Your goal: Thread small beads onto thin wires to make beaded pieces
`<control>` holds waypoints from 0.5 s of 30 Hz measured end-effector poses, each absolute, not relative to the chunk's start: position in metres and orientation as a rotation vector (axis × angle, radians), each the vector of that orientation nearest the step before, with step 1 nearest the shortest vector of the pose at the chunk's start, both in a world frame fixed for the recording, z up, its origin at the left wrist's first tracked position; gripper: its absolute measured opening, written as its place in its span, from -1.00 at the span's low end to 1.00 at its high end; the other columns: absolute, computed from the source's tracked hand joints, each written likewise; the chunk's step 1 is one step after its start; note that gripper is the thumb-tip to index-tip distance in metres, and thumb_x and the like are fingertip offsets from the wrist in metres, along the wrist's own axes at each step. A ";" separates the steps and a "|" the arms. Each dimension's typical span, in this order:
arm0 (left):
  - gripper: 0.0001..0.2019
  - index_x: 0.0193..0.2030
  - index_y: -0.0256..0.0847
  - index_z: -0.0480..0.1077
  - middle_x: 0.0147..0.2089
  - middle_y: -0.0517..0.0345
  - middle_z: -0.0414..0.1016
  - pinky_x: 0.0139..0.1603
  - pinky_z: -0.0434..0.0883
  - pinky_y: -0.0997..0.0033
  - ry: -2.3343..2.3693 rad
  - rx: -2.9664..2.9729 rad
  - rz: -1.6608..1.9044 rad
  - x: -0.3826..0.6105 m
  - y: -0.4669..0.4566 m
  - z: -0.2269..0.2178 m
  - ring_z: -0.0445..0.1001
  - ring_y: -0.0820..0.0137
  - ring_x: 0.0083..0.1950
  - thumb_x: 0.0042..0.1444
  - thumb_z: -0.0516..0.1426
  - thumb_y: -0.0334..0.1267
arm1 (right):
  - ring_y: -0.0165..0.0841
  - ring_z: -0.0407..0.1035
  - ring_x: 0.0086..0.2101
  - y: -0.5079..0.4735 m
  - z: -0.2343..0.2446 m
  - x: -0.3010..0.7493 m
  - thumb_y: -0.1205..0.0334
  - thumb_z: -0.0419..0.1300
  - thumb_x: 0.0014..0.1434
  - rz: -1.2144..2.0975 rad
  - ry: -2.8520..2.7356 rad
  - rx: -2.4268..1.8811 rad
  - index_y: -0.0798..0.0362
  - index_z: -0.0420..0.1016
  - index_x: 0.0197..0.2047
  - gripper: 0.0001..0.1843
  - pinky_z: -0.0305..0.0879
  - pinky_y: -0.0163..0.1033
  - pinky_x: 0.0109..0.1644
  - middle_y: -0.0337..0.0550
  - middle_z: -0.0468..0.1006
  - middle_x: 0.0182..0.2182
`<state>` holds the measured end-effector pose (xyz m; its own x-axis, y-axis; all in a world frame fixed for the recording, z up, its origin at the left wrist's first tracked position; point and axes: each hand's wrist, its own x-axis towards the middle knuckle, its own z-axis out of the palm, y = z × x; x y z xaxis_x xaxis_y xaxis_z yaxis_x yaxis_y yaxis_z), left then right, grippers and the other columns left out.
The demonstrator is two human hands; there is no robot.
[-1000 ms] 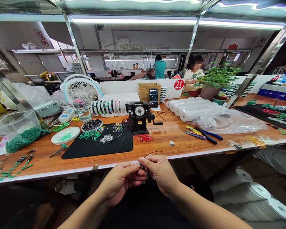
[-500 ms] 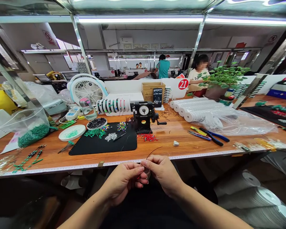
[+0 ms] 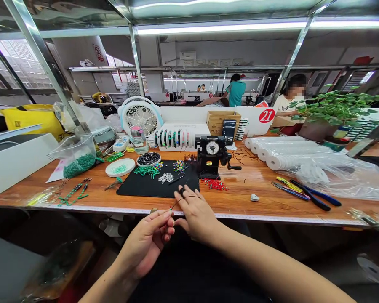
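Right hand (image 3: 197, 215) is parting from left hand (image 3: 147, 239), fingers loosely spread at the black mat (image 3: 139, 187), seemingly empty, leaving the left alone pinching thin dark cord (image 3: 176, 203).

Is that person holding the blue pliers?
No, the pliers lie on the table, off to the right of the right hand.

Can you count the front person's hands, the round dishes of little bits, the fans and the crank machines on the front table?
Hands: 2 (left hand, right hand)
Round dishes: 2 (green bits' dish, black bits' dish)
Fan: 1
Crank machine: 1
Total: 6
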<state>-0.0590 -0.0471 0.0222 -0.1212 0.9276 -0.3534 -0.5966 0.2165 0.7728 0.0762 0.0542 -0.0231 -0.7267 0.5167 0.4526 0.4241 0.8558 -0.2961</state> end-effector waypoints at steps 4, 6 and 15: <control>-0.90 -0.37 -0.31 0.43 -0.45 0.20 0.39 -0.51 0.29 0.66 1.048 0.440 1.444 -0.067 -0.048 0.023 0.34 0.59 -0.48 -0.01 0.25 -0.35 | -0.23 0.22 0.08 0.052 -0.037 0.071 0.26 0.13 0.18 0.183 -2.399 -0.490 0.07 0.40 0.01 -0.69 0.00 -0.03 0.20 -0.04 0.47 -0.04; -0.90 -0.37 -0.29 0.43 -0.46 0.21 0.39 -0.51 0.28 0.66 1.046 0.456 1.465 -0.068 -0.048 0.024 0.33 0.60 -0.48 -0.02 0.26 -0.35 | -0.32 0.34 -0.09 0.046 -0.036 0.080 0.28 0.10 0.20 0.229 -2.272 -0.444 0.01 0.50 -0.17 -0.83 0.09 -0.09 0.12 -0.12 0.52 -0.18; -0.88 -0.35 -0.30 0.43 -0.35 0.10 0.49 -0.58 0.23 0.65 1.143 0.513 1.252 -0.041 -0.030 0.023 0.45 0.49 -0.40 -0.04 0.26 -0.33 | -0.41 0.12 -0.51 0.006 0.008 0.150 0.42 0.19 0.07 0.126 -2.050 -0.368 0.03 0.49 -0.13 -0.73 0.11 -0.25 -0.41 -0.24 0.27 -0.58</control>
